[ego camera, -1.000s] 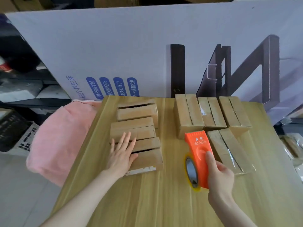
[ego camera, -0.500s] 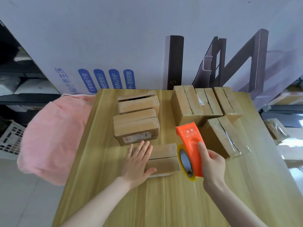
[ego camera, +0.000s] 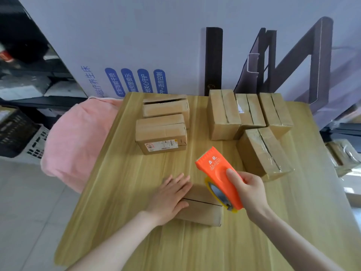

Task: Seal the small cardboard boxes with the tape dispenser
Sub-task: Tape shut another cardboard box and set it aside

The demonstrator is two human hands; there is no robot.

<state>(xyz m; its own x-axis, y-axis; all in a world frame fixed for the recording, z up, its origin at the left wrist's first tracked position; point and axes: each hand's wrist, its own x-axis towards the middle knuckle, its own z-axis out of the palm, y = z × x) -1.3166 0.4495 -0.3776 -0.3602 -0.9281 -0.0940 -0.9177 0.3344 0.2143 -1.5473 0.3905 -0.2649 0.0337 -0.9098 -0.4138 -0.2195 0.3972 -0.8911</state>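
Cardboard box (ego camera: 203, 212) under work lies at the near middle of the table (ego camera: 127, 192). Its long axis runs left to right across the person, and the open seam (ego camera: 203, 202) between its flaps runs the same way. The left hand (ego camera: 170, 198) is the nearer one. It rests on the box's left end, palm down, fingers (ego camera: 179, 180) straight and close together, pressing the flaps flat rather than gripping. The right hand (ego camera: 250, 194) hangs over the box's right end, fingers and thumb curled round the orange tape dispenser (ego camera: 216, 173). The dispenser's toothed edge points away and upward, and its roll sits low by the box's right end — touching or just above it, I cannot tell which. The coming move is probably a pull along the seam, so the dispenser would first need turning to line up with it. Two more boxes that look untaped (ego camera: 161, 132) stand at the back left — four taped boxes (ego camera: 222, 114) are grouped at the back right.
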